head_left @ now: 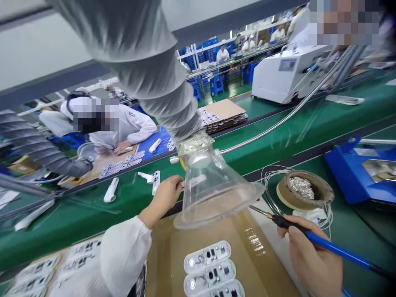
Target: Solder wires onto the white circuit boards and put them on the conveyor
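My right hand (312, 251) is closed around the dark grip of a soldering iron (286, 225) with a blue handle. Its metal tip points left, near the rim of the clear fume hood (216, 198). Stretched out over the green belt, my left hand (167, 194) pinches a white elongated piece (195, 181). That piece shows blurred through the hood, so its exact kind is unclear. Below the hood, several white oval plates with small electronic parts (210, 270) lie in a row on brown cardboard (167, 247).
A grey hose (161, 74) hangs down to the hood. At right are a round tip-cleaner pot (300, 192), coiled wire and a blue box (361, 173). White housings (111, 189) lie on the green belt (83, 218). A co-worker (123, 123) sits across it. More plates (37, 274) lie lower left.
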{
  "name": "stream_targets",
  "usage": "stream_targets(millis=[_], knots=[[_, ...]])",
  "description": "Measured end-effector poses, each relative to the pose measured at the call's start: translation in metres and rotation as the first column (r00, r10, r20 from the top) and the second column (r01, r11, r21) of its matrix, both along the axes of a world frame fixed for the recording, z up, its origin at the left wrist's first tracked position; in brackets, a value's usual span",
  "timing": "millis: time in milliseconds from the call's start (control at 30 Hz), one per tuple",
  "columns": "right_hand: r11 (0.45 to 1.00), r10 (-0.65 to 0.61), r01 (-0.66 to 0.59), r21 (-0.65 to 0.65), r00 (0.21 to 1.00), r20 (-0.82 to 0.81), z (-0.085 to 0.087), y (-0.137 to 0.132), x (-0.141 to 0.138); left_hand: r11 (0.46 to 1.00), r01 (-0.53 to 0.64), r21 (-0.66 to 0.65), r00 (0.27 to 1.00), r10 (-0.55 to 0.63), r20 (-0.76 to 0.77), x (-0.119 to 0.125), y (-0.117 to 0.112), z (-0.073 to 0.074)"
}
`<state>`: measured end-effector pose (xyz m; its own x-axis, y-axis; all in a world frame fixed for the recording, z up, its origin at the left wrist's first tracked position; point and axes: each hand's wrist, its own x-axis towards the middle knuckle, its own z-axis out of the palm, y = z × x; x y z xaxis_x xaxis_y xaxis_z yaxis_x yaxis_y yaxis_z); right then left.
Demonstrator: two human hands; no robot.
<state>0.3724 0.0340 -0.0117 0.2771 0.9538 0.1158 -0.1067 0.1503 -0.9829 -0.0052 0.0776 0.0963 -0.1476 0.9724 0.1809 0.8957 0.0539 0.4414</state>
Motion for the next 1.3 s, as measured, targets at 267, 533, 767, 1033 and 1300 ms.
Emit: stream_targets(millis=[267,533,767,1033,1300], knots=[[0.998,0.058,-0.058,0.014,0.997,-0.042,0.002,-0.004,-0.002,1.0,0.009,0.002,0.993,-0.009,-0.121,0.019,-0.129,-0.026],[0.995,0.091,-0.087,0.049,0.991,-0.102,0.0,-0.002,-0.004,0.996,-0.08,0.043,0.983,0.086,-0.165,0.039,-0.133,-0.06],[0.995,0.093,-0.089,0.049,0.992,-0.084,-0.001,-0.003,-0.002,0.999,-0.023,0.047,0.962,0.035,-0.269,0.041,-0.127,-0.069],[0.993,0.1,-0.094,0.078,0.992,-0.079,0.003,-0.002,-0.004,0.999,-0.044,0.021,0.986,0.046,-0.162,0.045,-0.126,-0.08],[0.989,0.115,-0.105,0.102,0.989,-0.094,0.007,-0.002,-0.005,0.999,-0.028,0.027,0.998,0.03,-0.054,0.049,-0.128,-0.074]])
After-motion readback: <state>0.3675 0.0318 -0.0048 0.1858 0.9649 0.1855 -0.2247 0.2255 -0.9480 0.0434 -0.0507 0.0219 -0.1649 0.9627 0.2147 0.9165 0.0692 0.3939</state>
